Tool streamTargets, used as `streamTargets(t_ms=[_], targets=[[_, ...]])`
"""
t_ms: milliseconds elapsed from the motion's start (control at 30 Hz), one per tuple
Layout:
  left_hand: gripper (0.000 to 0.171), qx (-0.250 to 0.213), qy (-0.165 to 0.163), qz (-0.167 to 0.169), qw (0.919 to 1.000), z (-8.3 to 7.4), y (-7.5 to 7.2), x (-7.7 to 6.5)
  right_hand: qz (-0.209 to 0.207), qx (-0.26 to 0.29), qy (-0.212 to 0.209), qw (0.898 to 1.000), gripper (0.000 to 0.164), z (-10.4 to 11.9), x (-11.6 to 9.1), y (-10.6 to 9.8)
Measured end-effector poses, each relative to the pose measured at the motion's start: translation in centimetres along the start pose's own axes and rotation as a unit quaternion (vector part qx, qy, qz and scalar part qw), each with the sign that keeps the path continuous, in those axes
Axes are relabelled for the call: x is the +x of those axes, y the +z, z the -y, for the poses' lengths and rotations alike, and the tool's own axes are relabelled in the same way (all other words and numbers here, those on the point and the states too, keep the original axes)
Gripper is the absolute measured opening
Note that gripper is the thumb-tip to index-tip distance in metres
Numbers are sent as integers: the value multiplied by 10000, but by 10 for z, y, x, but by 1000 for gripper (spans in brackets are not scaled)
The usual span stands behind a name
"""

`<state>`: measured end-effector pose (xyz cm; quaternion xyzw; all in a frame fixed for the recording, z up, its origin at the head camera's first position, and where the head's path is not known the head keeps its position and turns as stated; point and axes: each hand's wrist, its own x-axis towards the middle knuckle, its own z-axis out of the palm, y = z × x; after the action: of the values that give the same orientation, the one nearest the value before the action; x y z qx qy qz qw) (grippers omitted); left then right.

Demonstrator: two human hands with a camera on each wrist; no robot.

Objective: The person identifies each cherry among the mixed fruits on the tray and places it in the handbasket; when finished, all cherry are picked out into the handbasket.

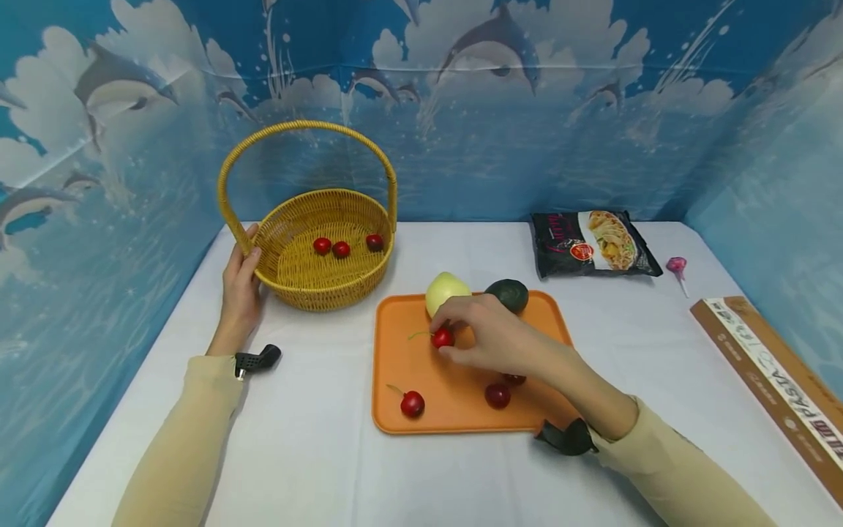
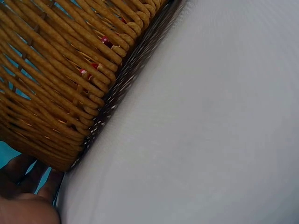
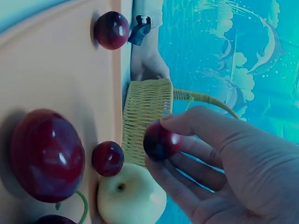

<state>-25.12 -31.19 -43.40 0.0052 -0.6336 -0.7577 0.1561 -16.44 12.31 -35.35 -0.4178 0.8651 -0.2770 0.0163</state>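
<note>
My right hand pinches a dark red cherry between thumb and fingertips, above an orange tray. More cherries lie on the tray: one with a stem at the front left and another near my right wrist. A cherry beside the pale fruit shows in the right wrist view; my hand covers that spot in the head view. My left hand grips the left side of a yellow wicker basket near the handle's base. Three cherries lie inside it.
A pale yellow-green round fruit and a dark green avocado sit at the tray's back edge. Behind, to the right, lie a black noodle packet and a pink lollipop. A long brown pasta box lies along the right side.
</note>
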Motion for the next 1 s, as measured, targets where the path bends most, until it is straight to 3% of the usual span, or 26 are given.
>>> streamTargets(t_ms=[333,567,800,1000], targets=[[51,-24,-69,-43,10000,-1,-2,-2,-175,-47,198,9996,28,5,2,-1],[52,-52,-28,97,9999,0,1,-2,-162,159,139,9996,28,5,16,-6],[52,-58,24,159,9999,-4,4,4,-177,220,116,9995,22,8,55,-25],[51,-59,-65,82,9999,-6,-1,1,-178,374,2,9991,20,4,96,-26]])
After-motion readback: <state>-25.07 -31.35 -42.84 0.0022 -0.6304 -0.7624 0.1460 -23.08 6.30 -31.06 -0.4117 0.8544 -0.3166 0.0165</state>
